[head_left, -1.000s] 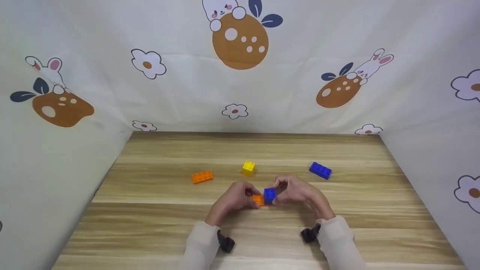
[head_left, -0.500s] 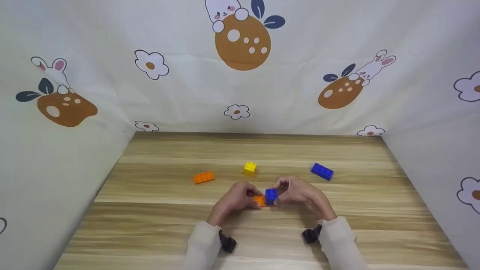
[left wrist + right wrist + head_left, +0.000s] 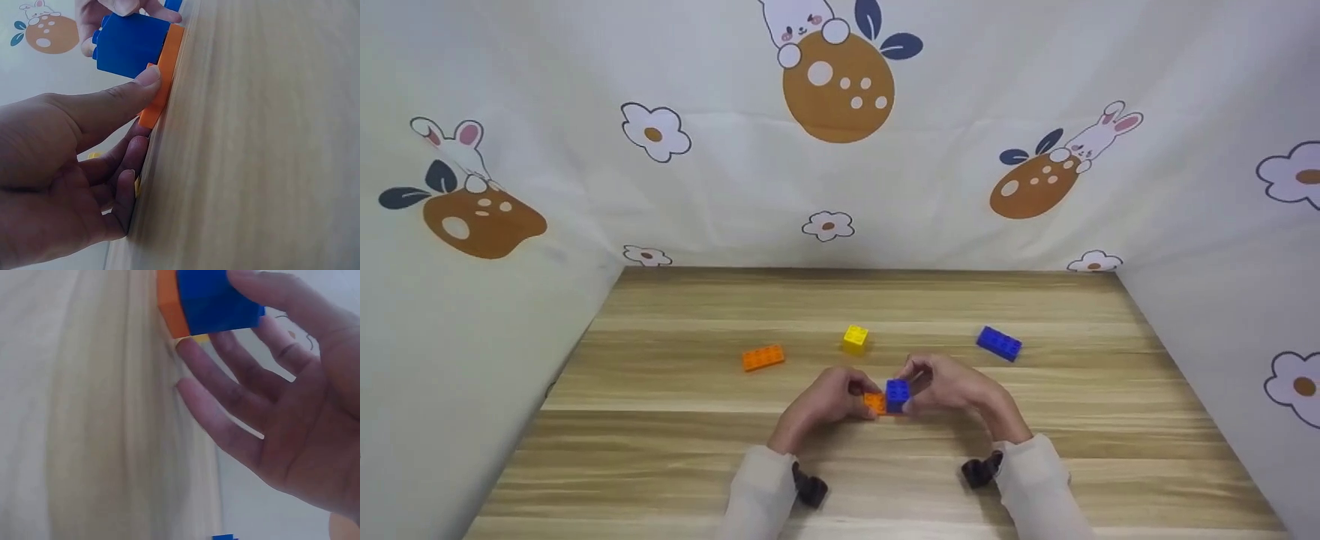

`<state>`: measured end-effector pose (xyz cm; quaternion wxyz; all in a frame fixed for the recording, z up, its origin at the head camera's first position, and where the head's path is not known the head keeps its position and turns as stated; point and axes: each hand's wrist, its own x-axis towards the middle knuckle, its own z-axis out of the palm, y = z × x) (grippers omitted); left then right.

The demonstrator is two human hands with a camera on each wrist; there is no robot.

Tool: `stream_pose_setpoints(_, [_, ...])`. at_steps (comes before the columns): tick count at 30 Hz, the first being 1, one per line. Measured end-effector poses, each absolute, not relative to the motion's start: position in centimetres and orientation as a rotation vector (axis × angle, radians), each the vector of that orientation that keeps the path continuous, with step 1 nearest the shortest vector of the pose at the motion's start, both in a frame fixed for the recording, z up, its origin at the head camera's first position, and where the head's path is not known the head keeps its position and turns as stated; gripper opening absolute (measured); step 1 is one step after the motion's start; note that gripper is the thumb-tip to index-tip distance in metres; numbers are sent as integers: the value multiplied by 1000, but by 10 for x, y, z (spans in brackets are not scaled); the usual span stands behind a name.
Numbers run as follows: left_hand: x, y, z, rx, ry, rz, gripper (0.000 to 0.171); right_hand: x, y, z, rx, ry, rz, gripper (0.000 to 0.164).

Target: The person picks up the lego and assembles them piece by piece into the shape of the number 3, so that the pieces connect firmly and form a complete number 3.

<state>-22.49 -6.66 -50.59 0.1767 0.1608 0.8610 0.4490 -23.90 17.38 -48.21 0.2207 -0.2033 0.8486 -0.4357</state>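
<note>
1. Here, I watch a streaky wood-grained tabletop [image 3: 682,465].
2. The left hand [image 3: 829,394] arches inward, thumb and fingers pinching the orange brick [image 3: 874,403] by its left end.
3. The right hand [image 3: 952,384] mirrors it, gripping the blue block [image 3: 897,396].
4. I see that smooth, thin orange brick flat near mid-table, long axis left to right.
5. The boxy blue block stands upright on its right end, studs up.

Left hand [image 3: 826,394] is pinching, thumb [image 3: 109,108] pretty straight. Right hand [image 3: 951,382] pinches too, lower fingers [image 3: 218,421] kinda spread, and the two basically face each other.
</note>
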Motion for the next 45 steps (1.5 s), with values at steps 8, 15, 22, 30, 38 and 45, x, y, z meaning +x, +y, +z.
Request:
stream_pose_setpoints(8, [-226, -67, -504, 439, 2435, 1285, 27, -241, 177, -469, -628, 2333, -1180, 45])
stream_pose_setpoints(15, [-225, -67, -505, 421, 2421, 1282, 27, -242, 193, -451, -659, 2437, -1353, 44])
stream_pose_setpoints(22, [-226, -68, -504, 391, 2423, 1281, 26, -248, 213, -437, -598, 2576, -1503, 47])
stream_pose_setpoints(30, [-223, -68, -506, 390, 2418, 1272, 27, -250, 243, -442, -458, 2685, -1623, 51])
stream_pose_setpoints(38, [-223, -68, -508, 396, 2414, 1282, 28, -250, 268, -457, -313, 2667, -1685, 54])
stream_pose_setpoints(45, [-224, -69, -507, 433, 2427, 1273, 29, -256, 283, -473, -146, 2768, -1540, 59])
